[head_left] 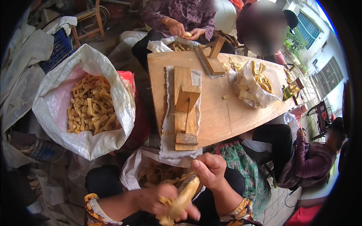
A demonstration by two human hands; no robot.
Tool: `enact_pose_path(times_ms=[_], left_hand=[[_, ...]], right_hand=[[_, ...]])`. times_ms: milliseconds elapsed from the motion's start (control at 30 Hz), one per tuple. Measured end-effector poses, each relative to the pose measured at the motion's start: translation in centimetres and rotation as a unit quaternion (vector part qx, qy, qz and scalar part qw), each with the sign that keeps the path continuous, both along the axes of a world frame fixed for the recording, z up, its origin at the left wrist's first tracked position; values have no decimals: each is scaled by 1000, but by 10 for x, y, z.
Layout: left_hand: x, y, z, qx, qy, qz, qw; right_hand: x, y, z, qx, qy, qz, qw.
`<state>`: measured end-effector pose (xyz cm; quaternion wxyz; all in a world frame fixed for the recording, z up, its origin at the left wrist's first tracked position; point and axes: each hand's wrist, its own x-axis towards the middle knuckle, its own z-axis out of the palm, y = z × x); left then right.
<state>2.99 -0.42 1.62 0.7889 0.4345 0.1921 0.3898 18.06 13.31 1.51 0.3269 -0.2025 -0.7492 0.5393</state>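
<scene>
Low in the picture, my left hand [162, 199], blurred by motion, is closed around pale yellow fibrous pieces [181, 196], one long piece slanting up toward my right. My right hand [209, 173] is closed at that piece's upper end, thumb raised; a greyish edge shows there, too indistinct to name. Beneath both hands, between my dark-clothed legs, an open white sack [135, 169] holds similar tan pieces. Just beyond stands a wooden block fixture [188, 96] with a thin rod, lying on a grey cloth on the plywood table [215, 124].
A large sack of tan pieces [90, 105] stands left. On the table are a second wooden fixture [215, 66] and a clear bag of yellow pieces [252, 90]. A co-worker [177, 19] sits across; another person [264, 26] is behind, and one [313, 158] sits at right.
</scene>
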Motion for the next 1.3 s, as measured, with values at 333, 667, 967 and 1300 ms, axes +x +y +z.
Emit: enact_pose_path(times_ms=[333,667,967,1300], left_hand=[[-13,18,-5,440,514,482,557],[-12,9,-9,235,569,409,674],[-16,9,-17,307,396,475,723],[-43,4,2,192,228,551,779]], right_hand=[[-6,-19,-19,-542,0,142,829],[-9,-19,-7,96,-122,87,984],[-7,-22,-20,-257,-225,103,934],[0,-18,-25,-466,-43,182,865]])
